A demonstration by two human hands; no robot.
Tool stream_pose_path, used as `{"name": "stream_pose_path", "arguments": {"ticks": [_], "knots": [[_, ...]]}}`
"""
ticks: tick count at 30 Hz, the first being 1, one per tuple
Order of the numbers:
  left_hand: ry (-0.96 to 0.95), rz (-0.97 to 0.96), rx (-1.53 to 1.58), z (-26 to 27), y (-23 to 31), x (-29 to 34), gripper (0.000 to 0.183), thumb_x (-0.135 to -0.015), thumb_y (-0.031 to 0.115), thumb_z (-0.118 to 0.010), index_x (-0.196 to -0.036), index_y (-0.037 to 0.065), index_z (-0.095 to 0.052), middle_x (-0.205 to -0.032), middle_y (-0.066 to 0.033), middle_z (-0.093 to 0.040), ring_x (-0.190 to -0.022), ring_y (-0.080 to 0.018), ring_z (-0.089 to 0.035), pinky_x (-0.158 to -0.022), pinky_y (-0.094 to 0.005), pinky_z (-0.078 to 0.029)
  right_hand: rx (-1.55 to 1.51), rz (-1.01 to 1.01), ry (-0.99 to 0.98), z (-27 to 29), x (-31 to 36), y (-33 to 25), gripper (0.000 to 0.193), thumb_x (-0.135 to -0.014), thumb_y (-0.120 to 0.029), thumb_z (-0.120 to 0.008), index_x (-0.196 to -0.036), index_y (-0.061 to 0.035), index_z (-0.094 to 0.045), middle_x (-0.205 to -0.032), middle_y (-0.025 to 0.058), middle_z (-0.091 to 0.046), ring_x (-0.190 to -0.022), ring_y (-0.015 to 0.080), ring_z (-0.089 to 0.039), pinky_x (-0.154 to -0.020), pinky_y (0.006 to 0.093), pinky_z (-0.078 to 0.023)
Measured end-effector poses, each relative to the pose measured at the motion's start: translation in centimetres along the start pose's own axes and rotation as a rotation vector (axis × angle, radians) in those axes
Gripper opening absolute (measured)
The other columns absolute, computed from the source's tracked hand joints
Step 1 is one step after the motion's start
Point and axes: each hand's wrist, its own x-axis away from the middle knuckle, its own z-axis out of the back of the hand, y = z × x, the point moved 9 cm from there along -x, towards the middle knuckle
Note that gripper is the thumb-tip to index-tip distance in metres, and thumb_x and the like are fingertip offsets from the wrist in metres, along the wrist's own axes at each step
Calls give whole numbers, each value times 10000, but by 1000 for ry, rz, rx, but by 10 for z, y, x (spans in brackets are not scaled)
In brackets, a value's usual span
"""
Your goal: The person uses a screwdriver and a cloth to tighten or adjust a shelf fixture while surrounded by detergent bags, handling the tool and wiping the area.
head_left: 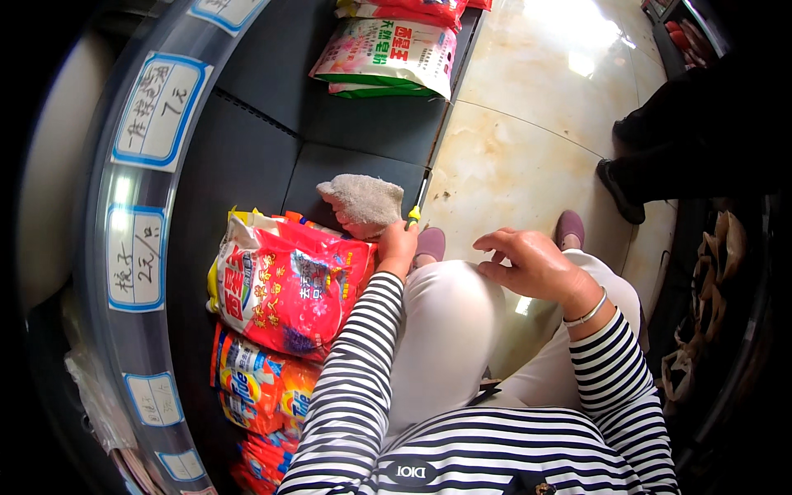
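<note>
My left hand [398,247] is closed on a screwdriver [413,217] with a yellow-green and black handle. Its thin metal shaft points away from me along the shelf's front edge. Beside that hand, a crumpled grey cloth [363,202] lies on the dark shelf board [337,163]. Close to my left wrist stands a large red detergent bag [289,285]. Above my knees hovers my right hand [532,262], fingers loosely apart with nothing in them.
Orange detergent bags [260,384] sit nearer me on the shelf. White, pink and green bags [388,54] lie farther along it. A label strip [136,256] curves along the left. Another person's dark shoes [620,191] stand on the tiled floor [528,140] at right.
</note>
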Motion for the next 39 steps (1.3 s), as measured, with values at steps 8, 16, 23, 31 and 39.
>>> {"name": "stream_pose_path", "arguments": {"ticks": [8,16,23,31,39], "knots": [[-76,59,47,-12,6,-13,333,-784,314,-595,-924,16,-642,-909,-202,-634,-873,-361,-605,-746,-423,-475,26,17,9,3,-1,-1,290,-773,-105,-640,-1038,5,-593,-910,182,-614,-801,273,-636,-698,336,-504],[98,-139,51,10,19,-4,306,-783,285,-601,-929,19,-635,-890,-195,-635,-842,-352,-608,-728,-418,-477,40,-5,-7,-3,-4,2,292,-781,-140,-629,-1035,1,-595,-927,183,-618,-811,275,-636,-709,344,-502],[236,-355,8,34,0,49,288,-809,227,-618,-986,0,-609,-906,-175,-627,-854,-331,-593,-748,-385,-466,45,-28,-26,-5,-9,3,291,-788,-149,-626,-1043,-12,-598,-938,177,-625,-821,279,-635,-727,346,-501],[124,-134,52,43,-78,130,358,-807,259,-597,-1056,2,-587,-955,-212,-607,-903,-356,-582,-781,-398,-466,7,-97,-33,-6,-6,12,272,-773,-107,-637,-1024,-7,-605,-945,167,-630,-819,266,-635,-724,327,-502],[77,-47,-25,52,-123,178,355,-807,267,-614,-1052,12,-592,-969,-201,-606,-913,-356,-579,-783,-402,-466,21,-121,-22,-11,-5,22,251,-781,-98,-615,-1015,-10,-606,-912,162,-634,-797,259,-637,-709,318,-502]]}}
